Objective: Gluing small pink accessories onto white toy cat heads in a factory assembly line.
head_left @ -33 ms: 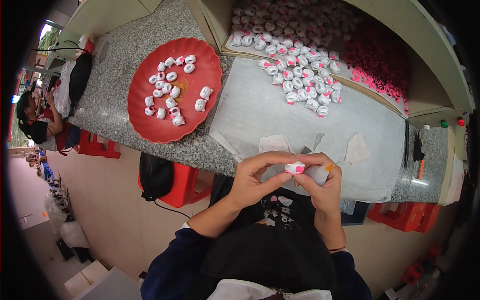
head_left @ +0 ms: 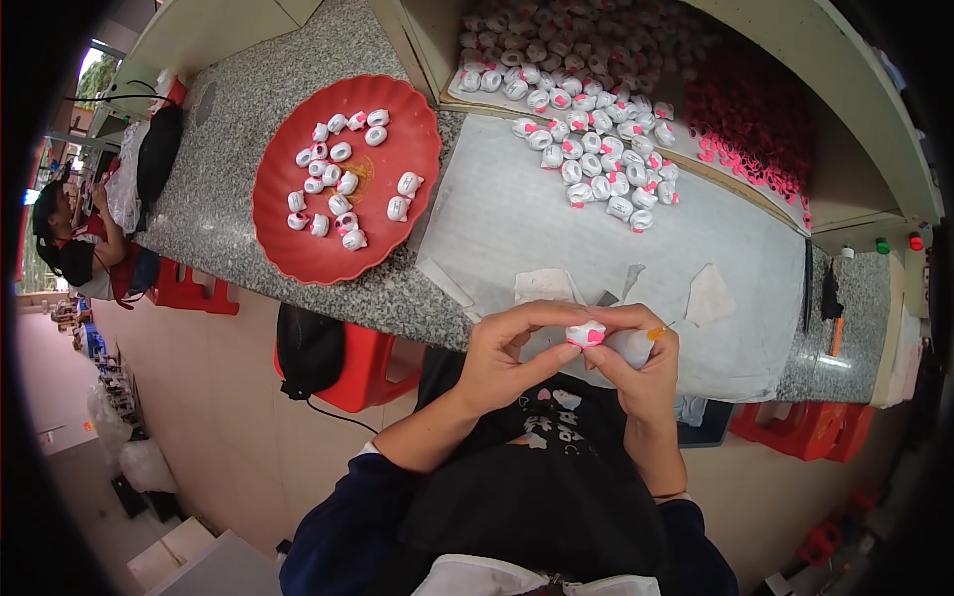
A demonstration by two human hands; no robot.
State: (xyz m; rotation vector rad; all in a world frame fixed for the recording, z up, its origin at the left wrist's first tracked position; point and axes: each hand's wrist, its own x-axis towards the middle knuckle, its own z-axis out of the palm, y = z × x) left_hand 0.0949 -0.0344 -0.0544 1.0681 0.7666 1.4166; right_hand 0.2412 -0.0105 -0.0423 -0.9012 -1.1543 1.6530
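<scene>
Between the thumb and fingertips of my left hand [head_left: 512, 356] is a small white cat-head toy piece [head_left: 584, 335] with pink parts. My right hand [head_left: 641, 372] pinches the same piece from the other side. Tucked in the right hand's curled fingers is a translucent squeeze bottle [head_left: 632, 348] with an orange, needle-like tip pointing up and right. Both hands are held over the near edge of a white sheet [head_left: 477, 214]. To the left, a red scalloped plate [head_left: 283, 243] carries several similar pieces. Farther off, a cluster of such heads [head_left: 606, 164] lies on the sheet.
A shelf bay at the back holds many more white heads [head_left: 586, 45] and a heap of pink parts [head_left: 750, 124]. White scraps [head_left: 711, 296] lie near my hands. Red stools [head_left: 373, 372] stand under the granite counter [head_left: 248, 60]. Another person [head_left: 84, 238] sits at the far left.
</scene>
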